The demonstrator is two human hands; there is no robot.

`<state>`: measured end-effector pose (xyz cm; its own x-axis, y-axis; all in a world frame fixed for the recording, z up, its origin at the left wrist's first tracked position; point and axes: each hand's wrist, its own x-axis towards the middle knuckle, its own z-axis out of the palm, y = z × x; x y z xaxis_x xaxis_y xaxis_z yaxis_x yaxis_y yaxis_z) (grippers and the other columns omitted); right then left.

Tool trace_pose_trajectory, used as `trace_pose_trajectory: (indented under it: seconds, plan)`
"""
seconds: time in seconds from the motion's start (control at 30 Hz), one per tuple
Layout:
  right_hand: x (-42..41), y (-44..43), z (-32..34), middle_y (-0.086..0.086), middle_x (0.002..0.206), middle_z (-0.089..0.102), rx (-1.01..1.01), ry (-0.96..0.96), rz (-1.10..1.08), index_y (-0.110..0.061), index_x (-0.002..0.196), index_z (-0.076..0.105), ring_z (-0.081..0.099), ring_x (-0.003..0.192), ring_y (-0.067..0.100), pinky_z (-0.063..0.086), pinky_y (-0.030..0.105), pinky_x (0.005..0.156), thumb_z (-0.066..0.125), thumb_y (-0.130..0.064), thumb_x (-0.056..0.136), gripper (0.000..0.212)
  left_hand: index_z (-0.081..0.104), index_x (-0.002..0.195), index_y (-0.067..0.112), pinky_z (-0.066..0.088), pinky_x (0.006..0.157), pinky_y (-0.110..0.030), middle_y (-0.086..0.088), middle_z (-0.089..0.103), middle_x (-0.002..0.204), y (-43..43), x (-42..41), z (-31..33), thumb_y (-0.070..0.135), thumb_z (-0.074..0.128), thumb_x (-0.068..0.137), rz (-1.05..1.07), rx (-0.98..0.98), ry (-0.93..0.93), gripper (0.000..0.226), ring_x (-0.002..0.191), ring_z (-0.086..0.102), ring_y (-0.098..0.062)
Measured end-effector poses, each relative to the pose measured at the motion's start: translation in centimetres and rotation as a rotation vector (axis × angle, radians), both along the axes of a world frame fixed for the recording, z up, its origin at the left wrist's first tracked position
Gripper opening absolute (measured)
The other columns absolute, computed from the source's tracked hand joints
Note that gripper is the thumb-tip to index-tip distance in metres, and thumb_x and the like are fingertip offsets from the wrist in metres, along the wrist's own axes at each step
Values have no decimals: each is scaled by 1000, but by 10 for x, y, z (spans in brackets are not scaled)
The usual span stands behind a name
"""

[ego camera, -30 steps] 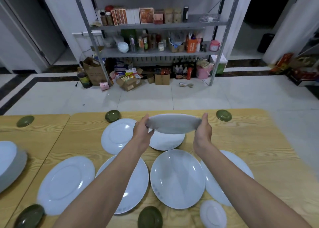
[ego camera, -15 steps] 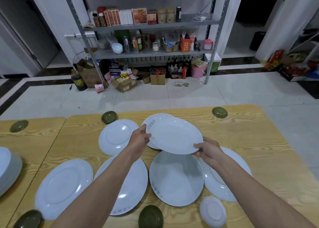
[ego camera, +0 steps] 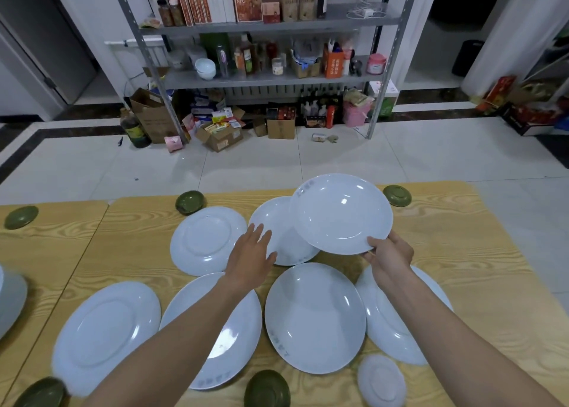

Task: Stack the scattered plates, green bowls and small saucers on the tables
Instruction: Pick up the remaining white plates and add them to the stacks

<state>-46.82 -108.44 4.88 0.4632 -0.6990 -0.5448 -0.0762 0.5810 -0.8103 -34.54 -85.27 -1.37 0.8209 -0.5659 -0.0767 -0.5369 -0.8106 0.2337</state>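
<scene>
- The raised white plate [ego camera: 340, 212] hangs tilted above the worktop [ego camera: 446, 252], toward 12 o'clock. The right hand [ego camera: 389, 257] has its grip closed round the rim at 5 o'clock.
- Partly under it lies a flat plate [ego camera: 274, 231]. The left hand [ego camera: 251, 254] is spread over that plate's 7 o'clock edge with straight fingers, holding nothing; whether it touches the plate I cannot tell.
- A one-edge hold probably lets the far rim dip, so level the plate, centre it over the flat one and set it down gently.
- Mind the green bowl [ego camera: 397, 195] near 1 o'clock.
</scene>
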Motion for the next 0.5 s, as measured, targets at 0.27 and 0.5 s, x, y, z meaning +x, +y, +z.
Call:
trace_pose_trajectory:
  seconds: [0.27,0.5]
  plan:
    - [23,-11,-20,2,98,70,33,51,-26,-7,112,66,66,87,22,58,40,82,58,16,85,36,25,153,15,16,120,-39,-8,18,162,-9,20,-36,39,40,102,3,147,86,59,151,11,-27]
    - [42,-14,-34,8,108,69,74,87,-16,-2,118,64,67,90,22,57,36,74,59,15,86,37,41,141,9,39,101,-37,-18,45,132,-13,35,-53,25,63,91,447,-178,375,58,125,43,-33]
